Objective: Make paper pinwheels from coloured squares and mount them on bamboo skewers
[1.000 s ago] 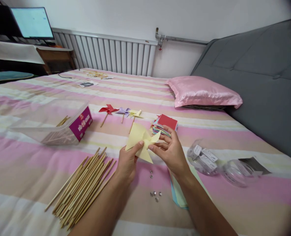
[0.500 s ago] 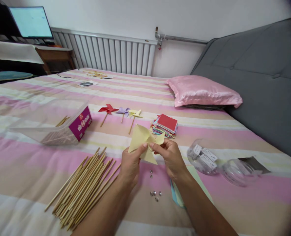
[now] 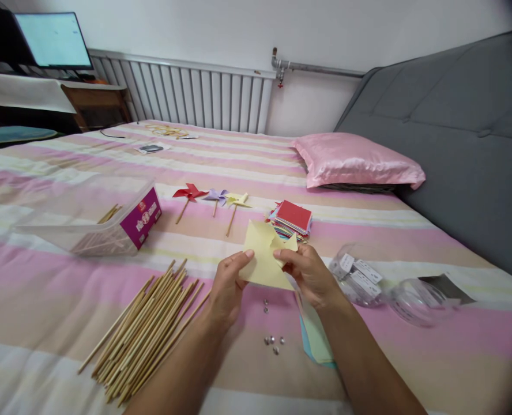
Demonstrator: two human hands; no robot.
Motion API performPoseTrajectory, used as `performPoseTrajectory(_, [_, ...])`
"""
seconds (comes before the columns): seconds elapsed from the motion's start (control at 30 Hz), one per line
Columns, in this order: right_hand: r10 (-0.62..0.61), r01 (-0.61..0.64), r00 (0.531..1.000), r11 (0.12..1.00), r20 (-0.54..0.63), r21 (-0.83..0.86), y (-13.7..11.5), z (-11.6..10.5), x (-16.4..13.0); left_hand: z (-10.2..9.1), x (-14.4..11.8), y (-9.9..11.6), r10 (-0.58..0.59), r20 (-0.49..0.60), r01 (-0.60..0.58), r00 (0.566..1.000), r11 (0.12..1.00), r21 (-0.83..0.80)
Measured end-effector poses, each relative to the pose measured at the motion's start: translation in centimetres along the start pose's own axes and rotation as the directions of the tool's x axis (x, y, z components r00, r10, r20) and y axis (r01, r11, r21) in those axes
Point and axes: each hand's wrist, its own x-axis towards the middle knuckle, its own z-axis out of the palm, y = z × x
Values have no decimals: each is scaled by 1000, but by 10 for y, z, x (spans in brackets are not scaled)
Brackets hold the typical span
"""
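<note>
A yellow paper square [image 3: 262, 262] is held up between my two hands above the bed. My left hand [image 3: 230, 279] pinches its left edge, thumb on top. My right hand [image 3: 308, 271] grips the right side, where a corner is bent up and partly hidden by the thumb. Below the paper, several small metal studs [image 3: 272, 340] lie on the bedspread. Coloured paper sheets [image 3: 319, 337] lie partly under my right forearm. A bundle of thin wooden sticks [image 3: 147, 334] rests left of my left forearm.
Red [image 3: 189, 192], purple [image 3: 217, 196] and yellow [image 3: 237, 200] pinwheels lie beyond my hands. A stack of coloured paper squares [image 3: 294, 215] sits behind. A clear plastic box [image 3: 109, 230] stands left; round clear containers [image 3: 360, 282] lie right, near a pink pillow [image 3: 360, 158].
The paper has moved slightly right. Its left flaps, earlier folded to the centre, now lie flatter, and my left thumb has shifted from the middle to the left edge.
</note>
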Motion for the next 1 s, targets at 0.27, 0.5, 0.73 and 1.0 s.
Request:
performPoseTrajectory(0.27, [88,-54,978,983,190,-176,-9,-12,-1,-5,0,3,-96,114,75,989,981,179])
performPoseTrajectory(0.5, [78,-18,975,961,207,-277,-11,-12,-3,-4,1,0,-98,61,80,993,965,252])
performPoseTrajectory(0.73, [84,-24,970,966,227,-257,-12,-9,-4,-5,2,-1,-121,62,104,991,966,235])
performPoseTrajectory(1.0, [58,-27,989,976,139,-217,-12,-5,-4,-3,0,1,-41,-8,41,999,983,179])
